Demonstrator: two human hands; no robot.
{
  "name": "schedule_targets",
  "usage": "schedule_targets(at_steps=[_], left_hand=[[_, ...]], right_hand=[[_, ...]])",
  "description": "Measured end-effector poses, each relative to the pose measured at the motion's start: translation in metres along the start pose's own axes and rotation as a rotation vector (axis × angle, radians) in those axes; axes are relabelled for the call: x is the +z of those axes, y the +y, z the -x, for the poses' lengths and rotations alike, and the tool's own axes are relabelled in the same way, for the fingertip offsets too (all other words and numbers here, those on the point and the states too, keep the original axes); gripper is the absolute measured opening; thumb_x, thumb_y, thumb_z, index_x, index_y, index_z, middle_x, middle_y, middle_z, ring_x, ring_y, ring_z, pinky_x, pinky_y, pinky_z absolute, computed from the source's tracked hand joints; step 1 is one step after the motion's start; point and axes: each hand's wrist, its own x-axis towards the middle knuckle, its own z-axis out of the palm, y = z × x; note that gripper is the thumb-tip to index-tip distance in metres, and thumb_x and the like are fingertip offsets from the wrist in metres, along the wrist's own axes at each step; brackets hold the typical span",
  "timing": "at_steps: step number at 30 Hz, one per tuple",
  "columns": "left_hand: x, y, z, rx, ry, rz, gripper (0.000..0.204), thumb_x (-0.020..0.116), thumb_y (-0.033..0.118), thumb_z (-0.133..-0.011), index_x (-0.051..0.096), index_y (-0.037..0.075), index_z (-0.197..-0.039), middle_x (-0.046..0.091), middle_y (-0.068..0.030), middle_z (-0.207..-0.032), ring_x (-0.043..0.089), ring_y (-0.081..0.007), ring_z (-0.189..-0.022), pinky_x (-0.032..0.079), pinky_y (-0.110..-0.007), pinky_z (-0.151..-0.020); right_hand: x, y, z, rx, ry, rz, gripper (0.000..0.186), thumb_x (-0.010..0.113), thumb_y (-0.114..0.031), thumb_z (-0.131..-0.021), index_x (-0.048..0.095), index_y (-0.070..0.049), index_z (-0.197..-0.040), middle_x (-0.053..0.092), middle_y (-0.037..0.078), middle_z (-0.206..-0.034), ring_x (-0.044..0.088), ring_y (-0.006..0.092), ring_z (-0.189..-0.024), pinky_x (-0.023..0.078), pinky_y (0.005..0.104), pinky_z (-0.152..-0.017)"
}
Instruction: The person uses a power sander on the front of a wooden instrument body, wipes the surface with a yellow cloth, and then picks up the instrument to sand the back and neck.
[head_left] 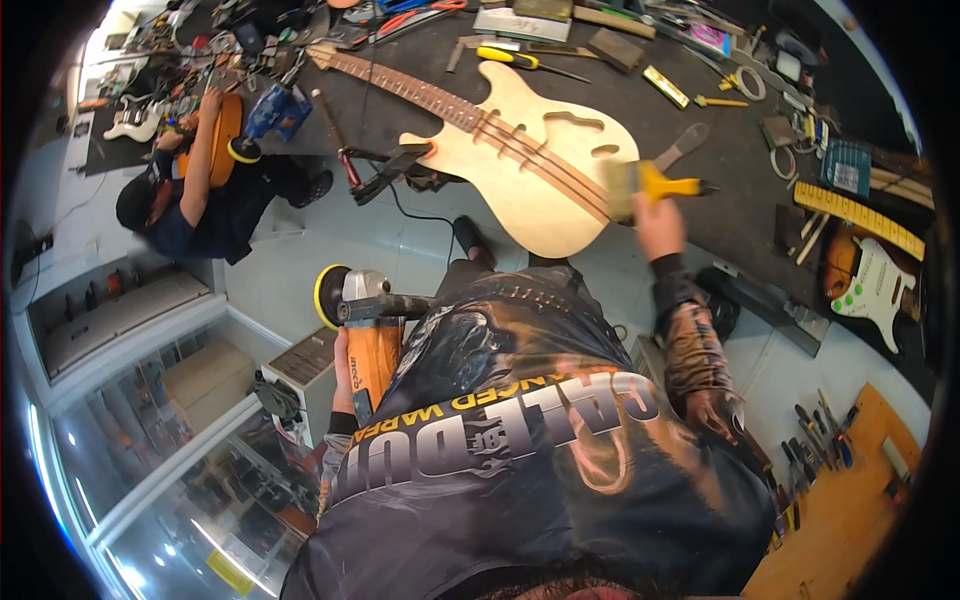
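Observation:
My right hand (660, 228) is closed around a wide paintbrush (655, 182) with a yellow handle. Its bristles are over the end of a pale, unfinished electric guitar body (540, 225); whether they touch the wood I cannot tell. The guitar lies flat on the dark bench, its neck (410, 88) pointing to the far left. At my left side, my left hand (343, 372) grips an orange and grey power polisher (372, 355) with a round yellow-edged pad. Part of that hand is hidden behind the tool's body.
A black clamp (392, 172) sits at the guitar's edge. On the dark bench lie a yellow screwdriver (510, 58), a metal scraper-like blade (685, 145) and a sunburst guitar (870, 280) at the right. A co-worker (205, 205) at the left handles another guitar. A cable hangs near the clamp.

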Motion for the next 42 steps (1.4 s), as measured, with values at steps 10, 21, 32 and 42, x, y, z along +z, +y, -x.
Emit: schedule_targets(at_steps=[10, 21, 32, 42], left_hand=[[0.028, -0.001, 0.015, 0.034, 0.092, 0.058, 0.068, 0.053, 0.062, -0.103, 0.057, 0.007, -0.144, 0.069, -0.0158, -0.133, 0.07, -0.0313, -0.111, 0.058, -0.044, -0.097], [0.021, 0.014, 0.011, 0.016, 0.041, 0.07, 0.075, 0.053, 0.065, -0.101, 0.056, 0.004, -0.144, 0.07, -0.02, -0.127, 0.072, -0.0333, -0.106, 0.06, -0.045, -0.09], [-0.032, 0.072, -0.027, -0.106, -0.217, -0.076, 0.076, 0.054, 0.066, -0.1, 0.056, 0.004, -0.143, 0.07, -0.0203, -0.125, 0.072, -0.0335, -0.104, 0.061, -0.045, -0.089], [-0.145, 0.102, -0.018, -0.181, -0.352, -0.01, 0.076, 0.055, 0.066, -0.1, 0.056, 0.003, -0.143, 0.07, -0.0206, -0.123, 0.073, -0.0336, -0.102, 0.061, -0.045, -0.087]], right_hand=[[-0.071, 0.12, -0.132, 0.331, 0.088, -0.788, 0.04, 0.075, -0.03, -0.096, 0.061, -0.002, -0.12, 0.067, 0.011, -0.086, 0.056, 0.0165, -0.05, 0.046, 0.0304, -0.046], [-0.013, -0.041, 0.0, -0.167, 0.106, -0.726, 0.033, 0.058, -0.007, -0.105, 0.059, 0.0, -0.137, 0.066, 0.01, -0.127, 0.064, 0.0172, -0.113, 0.054, 0.0288, -0.085], [-0.237, -0.349, 0.21, -1.68, -0.403, -0.923, 0.033, 0.056, -0.006, -0.103, 0.065, -0.005, -0.134, 0.069, 0.007, -0.104, 0.063, 0.0144, -0.084, 0.052, 0.0279, -0.072], [-0.196, -0.414, 0.314, -1.739, -0.547, -0.962, 0.033, 0.074, -0.021, -0.098, 0.07, -0.018, -0.13, 0.073, 0.0, -0.093, 0.06, 0.0132, -0.068, 0.053, 0.0271, -0.058]])
